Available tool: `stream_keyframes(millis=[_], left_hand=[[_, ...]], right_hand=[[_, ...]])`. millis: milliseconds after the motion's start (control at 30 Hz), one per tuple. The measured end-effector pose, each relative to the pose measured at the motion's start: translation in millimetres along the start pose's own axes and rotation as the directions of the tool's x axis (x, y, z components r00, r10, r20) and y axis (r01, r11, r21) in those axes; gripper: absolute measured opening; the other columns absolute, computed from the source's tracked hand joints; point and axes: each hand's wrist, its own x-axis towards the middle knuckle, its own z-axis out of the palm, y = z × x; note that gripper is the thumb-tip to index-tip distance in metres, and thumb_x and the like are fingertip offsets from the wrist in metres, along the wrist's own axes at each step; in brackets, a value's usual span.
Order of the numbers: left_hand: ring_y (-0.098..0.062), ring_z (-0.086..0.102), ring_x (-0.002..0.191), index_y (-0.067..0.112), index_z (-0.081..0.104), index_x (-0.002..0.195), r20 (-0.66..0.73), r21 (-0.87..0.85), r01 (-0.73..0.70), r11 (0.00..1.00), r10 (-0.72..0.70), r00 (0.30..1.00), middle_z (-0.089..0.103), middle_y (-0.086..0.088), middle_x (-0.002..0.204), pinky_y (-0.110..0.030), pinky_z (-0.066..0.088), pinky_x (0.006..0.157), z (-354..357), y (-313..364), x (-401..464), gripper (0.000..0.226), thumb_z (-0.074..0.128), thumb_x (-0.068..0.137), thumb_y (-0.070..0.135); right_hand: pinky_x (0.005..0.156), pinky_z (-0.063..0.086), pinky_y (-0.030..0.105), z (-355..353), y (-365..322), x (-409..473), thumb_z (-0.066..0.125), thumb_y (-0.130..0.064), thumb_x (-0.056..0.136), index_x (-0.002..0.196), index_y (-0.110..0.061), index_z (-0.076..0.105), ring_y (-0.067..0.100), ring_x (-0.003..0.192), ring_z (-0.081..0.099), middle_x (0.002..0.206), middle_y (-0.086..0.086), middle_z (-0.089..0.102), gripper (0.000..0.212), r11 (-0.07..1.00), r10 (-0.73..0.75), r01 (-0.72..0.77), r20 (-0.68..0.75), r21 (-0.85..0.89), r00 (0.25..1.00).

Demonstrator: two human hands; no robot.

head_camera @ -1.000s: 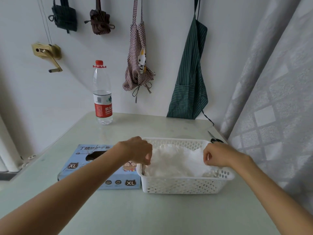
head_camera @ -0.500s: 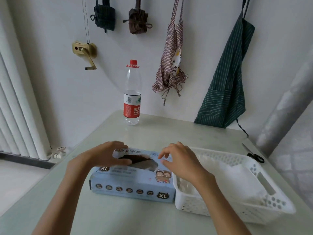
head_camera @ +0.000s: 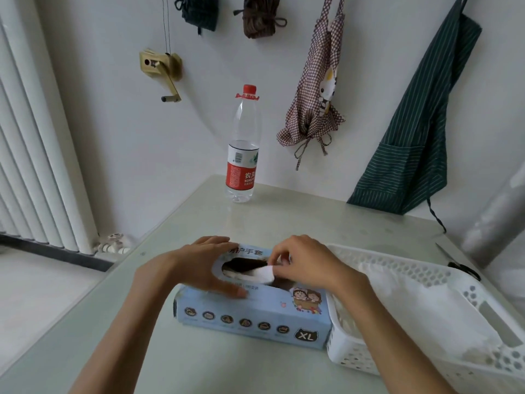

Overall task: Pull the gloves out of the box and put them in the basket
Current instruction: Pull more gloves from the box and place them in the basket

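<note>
Tabletop (head_camera: 284,223): white crumpled glove (head_camera: 255,273), half-out

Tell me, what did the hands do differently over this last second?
Both hands left the basket and went left to the glove box. The left hand now presses on the box top, and the right hand has pinched a white glove at the opening. The box, basket, gloves already in it and water bottle stayed put.

Glove box (head_camera: 252,317): "XL" in a black cat-shaped badge on the front face; Chinese characters "护手套" along the top edge; small print including "100". Water bottle (head_camera: 242,163): red label, characters "农夫".
</note>
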Motion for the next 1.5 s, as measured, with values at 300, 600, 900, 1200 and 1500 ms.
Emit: stream_keyframes(millis=[300, 600, 900, 1200, 1500], left_hand=[[-0.012, 0.02, 0.141, 0.034, 0.022, 0.147, -0.091, -0.045, -0.063, 0.997, 0.058, 0.994, 0.024, 0.011, 0.154, -0.036, 0.02, 0.115, -7, 2, -4, 0.108, 0.061, 0.056, 0.077], [0.004, 0.06, 0.099, 0.028, 0.061, 0.111, -0.463, -0.384, -0.459, 0.801, 0.262, 0.846, 0.063, 0.02, 0.108, -0.019, 0.048, 0.092, -16, 28, -3, 0.038, 0.074, 0.077, 0.036], [-0.014, 0.07, 0.081, 0.015, 0.07, 0.097, -0.596, -0.517, -0.441, 0.734, 0.062, 0.801, 0.073, 0.002, 0.091, -0.043, 0.056, 0.082, -16, 10, 6, 0.016, 0.056, 0.093, 0.019], [-0.015, 0.064, 0.099, 0.022, 0.061, 0.112, -0.604, -0.513, -0.203, 0.834, -0.184, 0.775, 0.066, 0.008, 0.106, -0.043, 0.05, 0.092, -16, 4, 12, 0.028, 0.044, 0.097, 0.007], [0.002, 0.042, 0.126, 0.037, 0.037, 0.136, -0.438, -0.359, -0.498, 0.789, 0.328, 0.837, 0.045, 0.02, 0.137, -0.024, 0.034, 0.108, -5, 34, 7, 0.082, 0.082, 0.069, 0.033]], right_hand=[[0.068, 0.048, 0.021, -2, -3, -16, 0.057, -0.022, 0.093, 0.087, -0.027, 0.064, 0.007, 0.079, 0.065, 0.082, -0.008, 0.072, 0.01, 0.762, 0.234, -0.039, -0.219, 0.647, 0.947], [0.05, 0.035, 0.012, 15, -13, -14, 0.062, -0.031, 0.09, 0.084, -0.026, 0.066, 0.001, 0.051, 0.052, 0.062, -0.002, 0.069, 0.009, 0.71, 0.34, 0.019, -0.366, 0.704, 0.866], [0.062, 0.046, 0.018, -4, 1, -33, 0.075, -0.031, 0.079, 0.084, -0.025, 0.074, 0.012, 0.061, 0.06, 0.071, -0.005, 0.069, 0.008, 0.816, 0.244, -0.087, -0.204, 0.571, 0.948], [0.067, 0.051, 0.008, -15, 5, -35, 0.064, -0.022, 0.088, 0.088, -0.022, 0.068, -0.002, 0.075, 0.068, 0.08, -0.012, 0.074, 0.004, 0.539, 0.35, 0.091, -0.321, 0.838, 0.88], [0.067, 0.056, 0.019, -10, -7, -31, 0.067, -0.027, 0.084, 0.089, -0.018, 0.071, 0.01, 0.075, 0.071, 0.081, -0.002, 0.075, 0.011, 0.5, 0.327, 0.135, -0.331, 0.855, 0.885]])
